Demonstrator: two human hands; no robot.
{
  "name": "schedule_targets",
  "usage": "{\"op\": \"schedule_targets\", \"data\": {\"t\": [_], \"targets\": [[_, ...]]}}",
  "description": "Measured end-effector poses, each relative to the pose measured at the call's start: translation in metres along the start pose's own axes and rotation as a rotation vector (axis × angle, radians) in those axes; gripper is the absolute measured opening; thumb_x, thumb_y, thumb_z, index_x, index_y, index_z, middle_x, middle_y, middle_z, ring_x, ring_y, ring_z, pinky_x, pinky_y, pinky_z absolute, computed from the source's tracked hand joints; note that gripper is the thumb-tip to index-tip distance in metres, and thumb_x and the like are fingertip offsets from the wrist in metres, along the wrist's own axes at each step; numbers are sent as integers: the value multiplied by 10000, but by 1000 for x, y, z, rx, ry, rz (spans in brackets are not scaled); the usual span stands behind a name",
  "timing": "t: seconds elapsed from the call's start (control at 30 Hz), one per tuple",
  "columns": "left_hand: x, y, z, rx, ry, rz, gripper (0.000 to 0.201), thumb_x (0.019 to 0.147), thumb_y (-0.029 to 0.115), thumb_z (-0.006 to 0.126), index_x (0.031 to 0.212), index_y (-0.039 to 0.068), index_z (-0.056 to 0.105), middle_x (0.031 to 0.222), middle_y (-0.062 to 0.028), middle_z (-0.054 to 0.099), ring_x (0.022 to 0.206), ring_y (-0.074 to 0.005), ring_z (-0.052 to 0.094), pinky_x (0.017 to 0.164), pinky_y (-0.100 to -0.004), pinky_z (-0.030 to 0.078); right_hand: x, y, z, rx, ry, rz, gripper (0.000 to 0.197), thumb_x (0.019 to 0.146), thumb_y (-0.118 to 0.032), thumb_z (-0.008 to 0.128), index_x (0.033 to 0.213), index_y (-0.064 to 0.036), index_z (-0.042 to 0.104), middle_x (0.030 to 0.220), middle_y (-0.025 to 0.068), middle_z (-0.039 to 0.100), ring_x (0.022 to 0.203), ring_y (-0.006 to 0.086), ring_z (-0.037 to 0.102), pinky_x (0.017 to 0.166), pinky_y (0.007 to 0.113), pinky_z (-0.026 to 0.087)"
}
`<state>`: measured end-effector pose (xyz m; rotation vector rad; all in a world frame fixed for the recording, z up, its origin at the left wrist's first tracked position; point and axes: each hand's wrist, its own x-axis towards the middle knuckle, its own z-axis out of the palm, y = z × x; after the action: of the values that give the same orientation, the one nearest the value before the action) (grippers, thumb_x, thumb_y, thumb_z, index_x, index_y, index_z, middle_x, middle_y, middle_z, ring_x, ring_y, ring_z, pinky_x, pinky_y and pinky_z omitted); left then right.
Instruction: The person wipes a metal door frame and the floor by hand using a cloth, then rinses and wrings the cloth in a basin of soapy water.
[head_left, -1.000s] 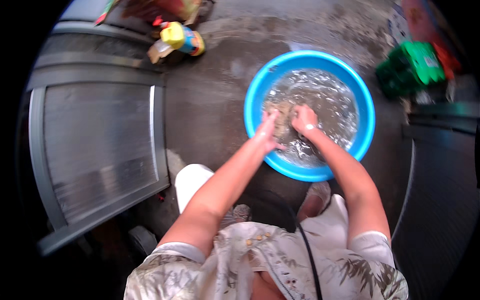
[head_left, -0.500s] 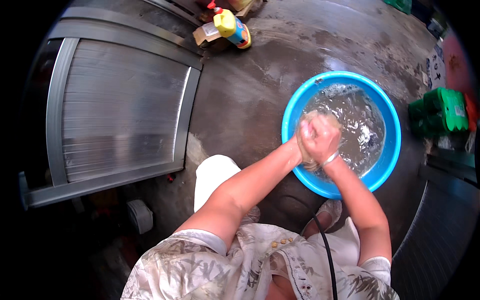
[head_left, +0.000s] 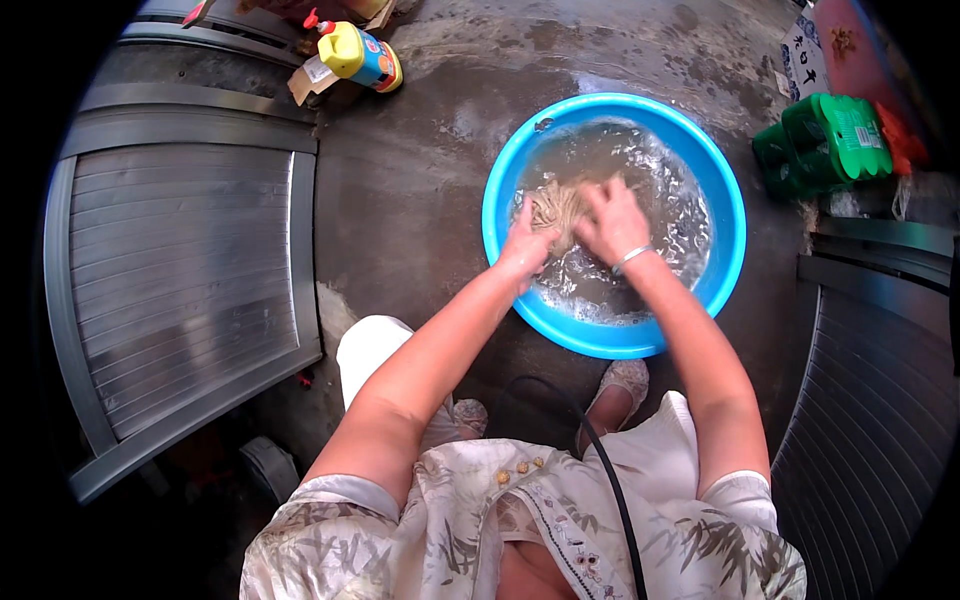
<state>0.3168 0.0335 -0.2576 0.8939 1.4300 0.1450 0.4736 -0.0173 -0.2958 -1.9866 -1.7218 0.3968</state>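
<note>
A wide blue basin [head_left: 730, 230] full of murky, foamy water stands on the floor before me. In its left half, at the water's surface, is a wet beige stringy bundle [head_left: 556, 208]. My left hand [head_left: 526, 246] grips the bundle's left side, thumb up along it. My right hand [head_left: 616, 228], with a silver bangle [head_left: 631, 259] at the wrist, is at the bundle's right edge. Its fingers are spread and somewhat blurred by motion; whether they touch the strands I cannot tell.
A yellow jug with a red pump [head_left: 360, 58] stands beside an opened cardboard box [head_left: 312, 78]. Green wrapped bottles [head_left: 822, 145] sit right of the basin. Ribbed metal panels [head_left: 185, 270] flank both sides. A black cable [head_left: 606, 450] hangs before my body.
My hands, clasped together round the bundle earlier, have come apart and lowered it to the water. The right hand has let go its squeeze. The whole view has shifted a little.
</note>
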Motion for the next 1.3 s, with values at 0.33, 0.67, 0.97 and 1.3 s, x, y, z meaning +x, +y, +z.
{"op": "schedule_targets", "data": {"t": [0.33,0.67,0.97,1.3], "targets": [[16,13,8,-407,-99,-374,717,897,475,491,1480,233,151,1519,-123,186,1335,-455,247,979,-697,244,12,1,17,237,-88,129,251,844,-202,473,894,-52,668,912,195,645,852,380,618,750,451,506],[-6,8,-25,-221,-586,399,445,923,461,404,1198,127,510,1250,-135,506,1167,-296,479,985,-487,382,-3,-146,-91,956,-49,-229,332,879,-270,551,659,-28,495,609,144,467,625,292,542,611,374,439],[18,4,12,-134,-393,427,267,945,232,473,1129,45,518,1122,-107,579,1023,-214,588,891,-386,503,25,-21,-20,109,294,154,237,812,-316,621,701,-109,590,685,128,621,624,320,623,527,443,475],[27,9,-34,520,200,427,512,815,134,675,1275,68,461,806,-74,641,695,-240,646,681,-326,533,8,60,-78,-270,346,445,158,719,-224,676,749,-95,589,771,97,631,749,308,624,627,434,495]]}}
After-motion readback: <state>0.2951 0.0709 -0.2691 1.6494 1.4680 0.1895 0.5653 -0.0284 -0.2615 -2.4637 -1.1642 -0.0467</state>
